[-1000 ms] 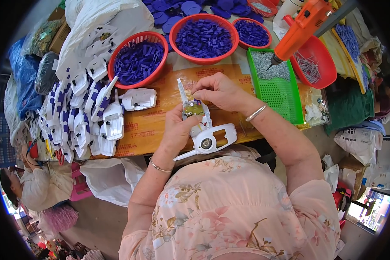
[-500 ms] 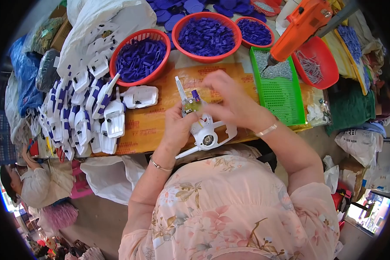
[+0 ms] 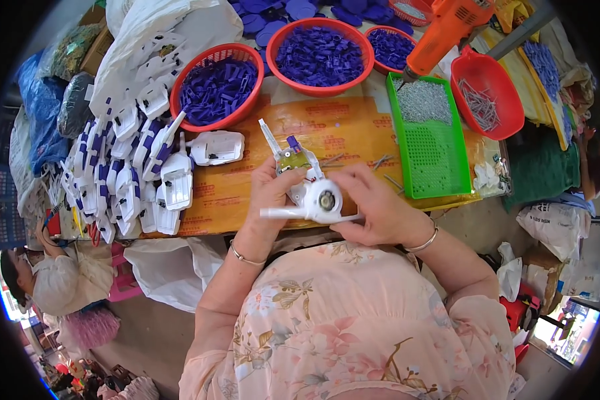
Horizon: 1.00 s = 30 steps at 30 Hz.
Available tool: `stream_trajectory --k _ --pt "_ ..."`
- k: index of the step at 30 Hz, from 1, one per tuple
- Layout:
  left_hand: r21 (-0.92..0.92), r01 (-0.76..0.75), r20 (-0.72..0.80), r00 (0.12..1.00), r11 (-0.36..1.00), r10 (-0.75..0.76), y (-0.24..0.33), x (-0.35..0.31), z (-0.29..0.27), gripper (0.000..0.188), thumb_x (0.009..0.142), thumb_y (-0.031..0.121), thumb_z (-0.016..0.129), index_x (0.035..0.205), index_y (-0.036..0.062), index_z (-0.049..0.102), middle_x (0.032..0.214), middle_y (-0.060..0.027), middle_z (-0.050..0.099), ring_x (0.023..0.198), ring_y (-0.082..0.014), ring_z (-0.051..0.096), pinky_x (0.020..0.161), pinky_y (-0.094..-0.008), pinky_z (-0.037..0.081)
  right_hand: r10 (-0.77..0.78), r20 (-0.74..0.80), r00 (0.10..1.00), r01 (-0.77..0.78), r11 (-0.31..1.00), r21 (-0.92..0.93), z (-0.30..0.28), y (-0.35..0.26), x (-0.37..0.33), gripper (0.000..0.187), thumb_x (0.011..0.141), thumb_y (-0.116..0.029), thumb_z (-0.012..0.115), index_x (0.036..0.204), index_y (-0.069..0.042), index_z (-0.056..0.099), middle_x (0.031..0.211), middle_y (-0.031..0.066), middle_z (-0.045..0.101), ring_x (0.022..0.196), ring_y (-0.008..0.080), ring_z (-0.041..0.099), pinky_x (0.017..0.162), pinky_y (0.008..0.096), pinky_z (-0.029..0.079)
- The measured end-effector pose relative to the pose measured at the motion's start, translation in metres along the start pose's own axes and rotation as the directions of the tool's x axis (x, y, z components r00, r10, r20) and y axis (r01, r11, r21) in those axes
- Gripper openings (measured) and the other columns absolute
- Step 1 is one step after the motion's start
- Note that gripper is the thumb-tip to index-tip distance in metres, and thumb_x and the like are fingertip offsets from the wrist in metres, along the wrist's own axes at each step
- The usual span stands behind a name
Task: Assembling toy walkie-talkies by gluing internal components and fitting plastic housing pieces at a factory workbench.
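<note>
Between my hands, near the table's front edge, is a white plastic housing (image 3: pixel 311 205) with a round socket that holds a dark, shiny disc. A green circuit board (image 3: pixel 292 162) and a small purple piece (image 3: pixel 293 143) sit on its upper part, with thin red wires beside the board. My left hand (image 3: pixel 271 193) is closed on the housing's left side, thumb near the board. My right hand (image 3: pixel 373 203) has its fingers curled around the right side of the housing. Several thin metal screws (image 3: pixel 382 161) lie loose on the table just beyond my right hand.
White-and-purple housings (image 3: pixel 127 173) are piled at left. Red baskets (image 3: pixel 369 67) of purple parts stand at the back. A green tray (image 3: pixel 407 195) of screws, a red scoop-shaped tray (image 3: pixel 511 131) of long screws and a hanging orange electric screwdriver (image 3: pixel 450 30) are at right. Another person (image 3: pixel 63 280) sits far left.
My right hand has come down from above the circuit board to the housing's right side. The housing has turned, its round socket now higher. Loose screws now show on the table.
</note>
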State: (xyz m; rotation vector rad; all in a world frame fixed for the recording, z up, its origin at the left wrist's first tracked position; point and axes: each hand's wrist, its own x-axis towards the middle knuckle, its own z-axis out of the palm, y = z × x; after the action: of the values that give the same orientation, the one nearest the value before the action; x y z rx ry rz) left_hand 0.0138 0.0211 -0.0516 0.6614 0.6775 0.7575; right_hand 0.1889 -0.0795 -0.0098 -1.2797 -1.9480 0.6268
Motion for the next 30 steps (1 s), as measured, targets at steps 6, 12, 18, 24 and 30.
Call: stream_trajectory --k 6,12,18,24,30 --pt "-0.075 -0.066 0.039 0.997 0.995 0.069 -0.007 -0.004 0.005 0.033 0.079 -0.008 0.057 0.111 0.0001 0.054 0.104 -0.01 0.063 0.092 -0.0182 0.063 0.082 -0.0338 0.053 0.515 -0.033 0.856 -0.324 0.585 0.743 0.014 0.001 0.022 0.047 0.081 -0.021 0.064 0.117 0.004 0.049 0.099 0.0121 0.054 0.09 0.0174 0.054 0.079 0.0311 0.046" --pt "-0.115 -0.128 -0.022 0.992 0.985 0.126 -0.011 -0.002 0.015 0.031 0.078 -0.009 0.061 0.108 -0.0009 0.057 0.1 -0.0088 0.064 0.089 -0.0179 0.064 0.078 -0.0315 0.054 0.194 -0.272 0.943 -0.173 0.98 0.097 0.026 0.002 0.029 0.045 0.082 -0.017 0.061 0.118 0.005 0.044 0.102 0.0216 0.048 0.093 0.037 0.049 0.083 0.0424 0.042" --pt "-0.075 -0.149 -0.079 0.987 0.986 0.143 -0.018 0.0 0.011 0.024 0.08 -0.007 0.06 0.103 -0.0018 0.058 0.097 -0.01 0.065 0.085 -0.0194 0.065 0.075 -0.0338 0.056 0.112 -0.249 0.962 -0.114 0.993 0.004 0.037 -0.003 0.026 0.065 0.079 -0.015 0.066 0.129 0.007 0.031 0.113 0.0261 0.043 0.097 0.0407 0.05 0.084 0.0431 0.043" --pt "-0.119 -0.198 -0.018 0.98 0.973 0.197 -0.017 -0.005 0.016 0.027 0.08 -0.007 0.06 0.106 0.0011 0.056 0.099 -0.0071 0.063 0.087 -0.017 0.064 0.077 -0.0309 0.055 0.081 -0.22 0.972 -0.098 0.993 -0.069 0.035 -0.004 0.021 0.071 0.078 -0.012 0.066 0.133 0.008 0.026 0.113 0.0283 0.045 0.097 0.0434 0.052 0.082 0.0431 0.046" --pt "-0.172 -0.211 0.026 0.975 0.962 0.218 -0.022 -0.006 0.016 0.035 0.081 -0.008 0.058 0.113 0.0043 0.052 0.102 -0.0047 0.061 0.09 -0.0146 0.062 0.078 -0.0295 0.054 0.115 -0.208 0.971 -0.142 0.983 -0.117 0.034 -0.005 0.019 0.072 0.076 -0.011 0.068 0.132 0.007 0.028 0.109 0.0279 0.049 0.095 0.043 0.055 0.079 0.0423 0.048"
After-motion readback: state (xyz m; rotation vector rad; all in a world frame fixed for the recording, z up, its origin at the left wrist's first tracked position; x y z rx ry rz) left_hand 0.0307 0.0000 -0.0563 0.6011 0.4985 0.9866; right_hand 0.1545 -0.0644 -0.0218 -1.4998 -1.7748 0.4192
